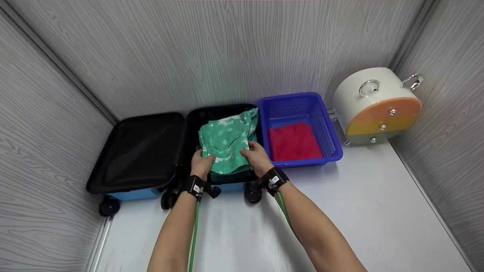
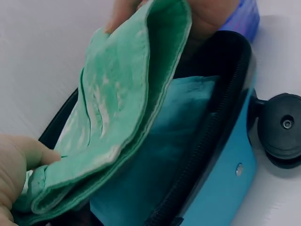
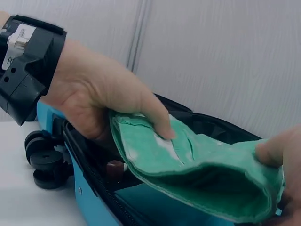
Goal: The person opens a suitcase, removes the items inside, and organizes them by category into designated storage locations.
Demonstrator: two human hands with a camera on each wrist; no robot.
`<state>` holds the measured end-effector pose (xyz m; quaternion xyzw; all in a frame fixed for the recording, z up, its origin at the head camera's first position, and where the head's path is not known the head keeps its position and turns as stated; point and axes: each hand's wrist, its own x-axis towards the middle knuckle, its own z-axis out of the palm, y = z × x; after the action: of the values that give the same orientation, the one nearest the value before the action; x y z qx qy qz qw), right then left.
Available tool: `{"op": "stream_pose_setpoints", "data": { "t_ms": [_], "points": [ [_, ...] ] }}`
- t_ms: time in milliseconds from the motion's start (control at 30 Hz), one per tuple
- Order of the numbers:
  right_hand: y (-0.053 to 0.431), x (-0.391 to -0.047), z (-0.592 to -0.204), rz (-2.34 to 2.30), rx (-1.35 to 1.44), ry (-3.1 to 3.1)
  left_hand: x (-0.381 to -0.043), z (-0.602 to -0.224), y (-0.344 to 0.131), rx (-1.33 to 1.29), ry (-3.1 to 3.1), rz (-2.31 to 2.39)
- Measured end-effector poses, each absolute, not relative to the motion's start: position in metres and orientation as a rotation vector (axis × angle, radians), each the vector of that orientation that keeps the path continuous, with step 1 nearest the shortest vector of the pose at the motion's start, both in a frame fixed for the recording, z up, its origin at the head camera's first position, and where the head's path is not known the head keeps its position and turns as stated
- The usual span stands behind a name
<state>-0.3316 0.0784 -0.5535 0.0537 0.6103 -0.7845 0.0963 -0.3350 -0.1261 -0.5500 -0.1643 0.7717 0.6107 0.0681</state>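
A folded green garment with white patches [image 1: 227, 139] is held over the right half of an open blue suitcase [image 1: 227, 187]. My left hand [image 1: 202, 164] pinches its near left edge, the thumb lying on top. Opposite it, my right hand [image 1: 259, 158] grips the near right edge in the same way. A banded, gaping opening [image 2: 167, 52] and a curved seam show in the left wrist view. Beneath the garment, a teal cloth [image 2: 188, 103] lies inside the suitcase. Much of the suitcase's inside is hidden by the garment.
The suitcase's black-lined other half [image 1: 140, 151] lies open at left. Right of the suitcase stands a blue plastic basket [image 1: 331, 141] with a red cloth [image 1: 295, 141] in it. A white drum-shaped case with coloured bands [image 1: 378, 105] is at the far right. Walls enclose the back and sides.
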Motion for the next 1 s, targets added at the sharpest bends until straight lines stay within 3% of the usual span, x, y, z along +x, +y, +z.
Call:
{"op": "stream_pose_setpoints", "data": {
  "t_ms": [333,600,1000],
  "points": [
    [0.080,-0.323,-0.543,-2.182,-0.061,2.078,-0.329,-0.539,-0.100,-0.358,2.561,1.837],
    [0.107,-0.328,-0.529,-2.256,-0.172,2.260,-0.334,-0.523,-0.070,-0.193,2.584,1.902],
    [0.184,-0.326,-0.536,-2.277,0.015,2.493,-0.339,-0.517,0.001,0.189,2.274,1.879]
  ]
}}
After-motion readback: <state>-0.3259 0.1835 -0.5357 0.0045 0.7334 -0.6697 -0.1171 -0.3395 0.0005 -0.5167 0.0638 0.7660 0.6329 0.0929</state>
